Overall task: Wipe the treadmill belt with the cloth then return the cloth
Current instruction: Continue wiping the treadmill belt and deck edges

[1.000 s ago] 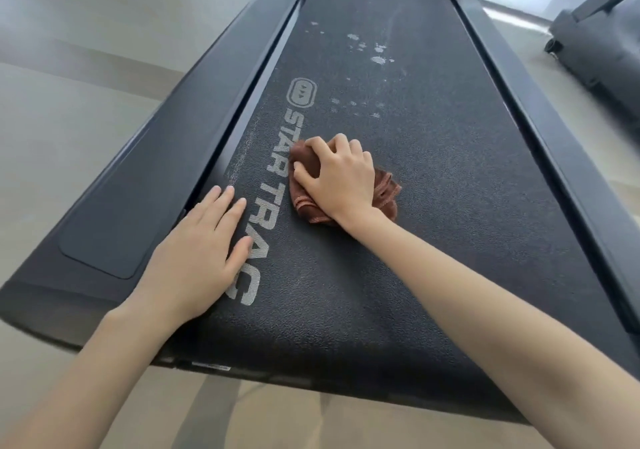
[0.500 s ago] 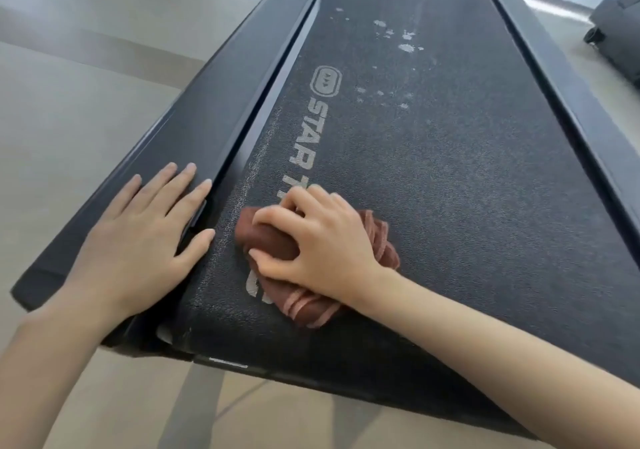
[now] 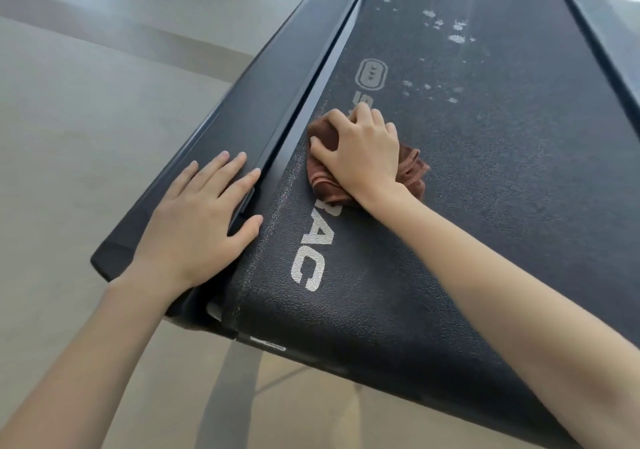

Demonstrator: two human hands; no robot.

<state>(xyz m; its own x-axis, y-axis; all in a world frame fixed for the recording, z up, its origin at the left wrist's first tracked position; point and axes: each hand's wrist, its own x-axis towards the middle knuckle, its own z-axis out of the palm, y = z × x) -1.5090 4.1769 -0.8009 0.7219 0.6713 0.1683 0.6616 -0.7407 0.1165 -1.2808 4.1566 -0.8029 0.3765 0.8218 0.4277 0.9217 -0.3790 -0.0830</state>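
Observation:
The black treadmill belt (image 3: pixel 502 178) fills the middle and right of the head view, with white lettering along its left side. My right hand (image 3: pixel 363 154) presses a bunched brown cloth (image 3: pixel 414 169) flat onto the belt, over the middle of the lettering, close to the belt's left edge. Pale white spots (image 3: pixel 457 38) speckle the belt farther up. My left hand (image 3: pixel 197 226) lies flat, fingers spread, on the dark left side rail (image 3: pixel 263 102), with the thumb at the belt's edge.
Beige floor (image 3: pixel 86 119) lies to the left and below the treadmill's rear end (image 3: pixel 311 348). The right side rail (image 3: pixel 595 32) runs along the belt's far side.
My right hand has pushed the cloth forward along the lettering, away from the belt's rear end. My left hand stays flat on the left rail. The camera has shifted.

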